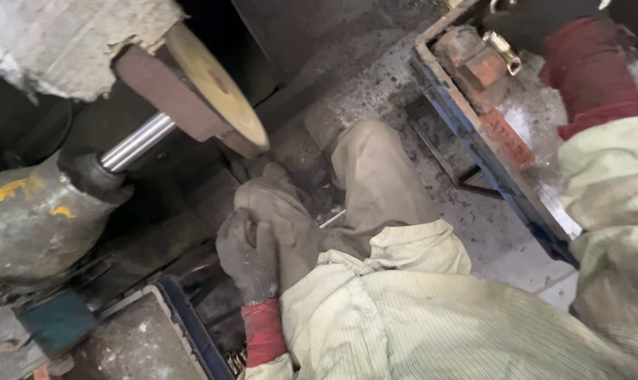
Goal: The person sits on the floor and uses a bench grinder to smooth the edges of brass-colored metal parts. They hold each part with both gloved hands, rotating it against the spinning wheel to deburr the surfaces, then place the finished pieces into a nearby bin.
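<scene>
At far left, a grimy motor housing (pixel 30 218) streaked with yellow paint, with a bright steel shaft (pixel 136 142) running up and to the right out of it. On the shaft's end, a thick buffing wheel (pixel 206 91), dull brown on its rim and mustard yellow on its face, partly tucked under a ragged grey cover (pixel 65 42) at the top. Below the motor, a teal block (pixel 55 320) and the blue edge of a dusty tray (pixel 185 324).

Just right of that tray, the left hand (pixel 247 253) in a dirty grey glove with a red cuff, fingers curled loosely against the knee (pixel 277 211) of pale trousers (nothing visible in its grasp, though whether the palm hides some small piece cannot be told). Well below the wheel and apart from it.

Across the middle, a striped pale-green shirt (pixel 403 309) and a bent leg over a sooty concrete floor (pixel 375 84).

Further right, a blue-framed bench (pixel 474 141) holding a rusty block (pixel 474 67) with a brass-coloured fitting (pixel 505 53) on it.

At far right, the right hand (pixel 537 24) in a dark glove with a red cuff, reaching up past the frame's top edge beside that fitting; fingers cut off from view, so open or closed cannot be told.
</scene>
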